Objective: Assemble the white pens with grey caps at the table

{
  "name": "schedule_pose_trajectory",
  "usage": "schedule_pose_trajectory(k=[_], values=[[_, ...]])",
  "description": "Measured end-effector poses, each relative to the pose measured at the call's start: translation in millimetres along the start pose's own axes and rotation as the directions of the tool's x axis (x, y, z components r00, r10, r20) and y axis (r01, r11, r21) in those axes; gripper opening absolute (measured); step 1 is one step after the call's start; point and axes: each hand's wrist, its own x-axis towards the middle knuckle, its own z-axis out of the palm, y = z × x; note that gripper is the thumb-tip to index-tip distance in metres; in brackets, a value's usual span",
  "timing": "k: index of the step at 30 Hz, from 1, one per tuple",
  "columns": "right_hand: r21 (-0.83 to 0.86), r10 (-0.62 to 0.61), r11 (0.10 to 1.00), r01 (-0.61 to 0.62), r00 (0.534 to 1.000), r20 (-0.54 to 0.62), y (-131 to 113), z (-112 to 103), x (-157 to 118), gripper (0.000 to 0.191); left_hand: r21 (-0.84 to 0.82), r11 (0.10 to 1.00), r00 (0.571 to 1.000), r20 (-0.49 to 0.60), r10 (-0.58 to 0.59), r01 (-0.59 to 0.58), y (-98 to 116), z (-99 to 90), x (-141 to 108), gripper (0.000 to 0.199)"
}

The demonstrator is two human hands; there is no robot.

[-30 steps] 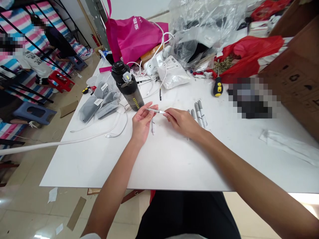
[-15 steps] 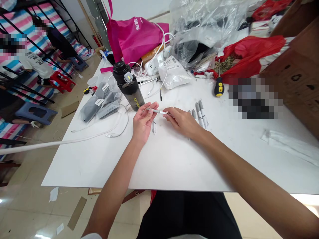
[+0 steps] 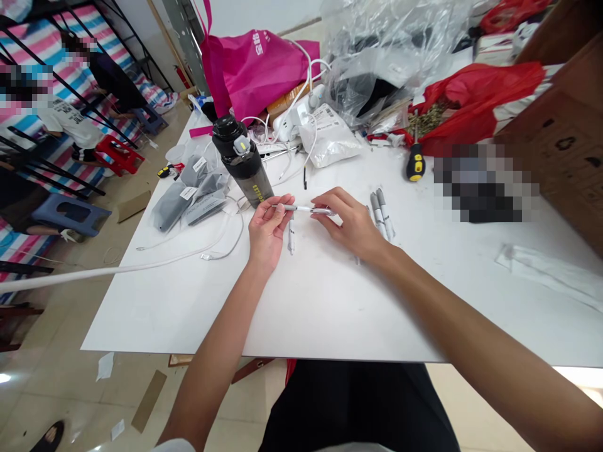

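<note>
Head view: a thin white pen (image 3: 301, 209) is gripped at either end by the left hand (image 3: 266, 232) and right hand (image 3: 351, 225), near a dark bottle (image 3: 242, 162) on the white table (image 3: 330, 301).

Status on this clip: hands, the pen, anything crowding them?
Left hand and right hand each pinch an end of the pen above the table. Loose pen part lies below; dark bottle close behind.

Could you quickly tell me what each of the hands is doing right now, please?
Left hand: closed on one end of the thin white pen.
Right hand: pinching the pen's other end.
</note>
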Motion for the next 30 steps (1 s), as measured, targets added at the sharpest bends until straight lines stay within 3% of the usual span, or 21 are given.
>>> schedule_pose_trajectory(k=[4,10,16,22,27,30], values=[[0.004,0.045,0.999,-0.045,0.999,0.016,-0.1,-2.1,0.1,0.032,0.003,1.0,1.0,-0.006,0.008,-0.008,-0.7,-1.5,1.3,0.032],[0.034,-0.027,0.999,0.028,0.999,-0.027,4.5,-2.5,0.8,0.031,-0.03,1.0,1.0,-0.021,0.002,-0.003,-1.2,-1.5,1.7,0.029],[0.159,0.184,0.972,-0.171,0.98,-0.071,1.2,-2.6,3.6,0.034,-0.056,0.998,1.0,-0.023,-0.004,0.003,-2.5,-1.5,1.6,0.026],[0.483,0.452,0.793,-0.371,0.89,-0.057,1.9,-1.2,9.6,0.041,-0.038,0.999,1.0,-0.004,0.003,-0.003,0.9,3.5,-1.5,0.028],[0.752,0.597,0.559,-0.348,0.799,-0.075,11.0,-1.8,16.6,0.047,0.116,0.993,0.999,0.037,-0.015,0.011,-3.5,12.0,-10.5,0.034],[0.786,0.651,0.508,-0.352,0.755,-0.083,16.7,-7.1,20.5,0.058,0.288,0.957,0.998,0.057,0.001,-0.017,-9.2,15.5,-15.4,0.032]])
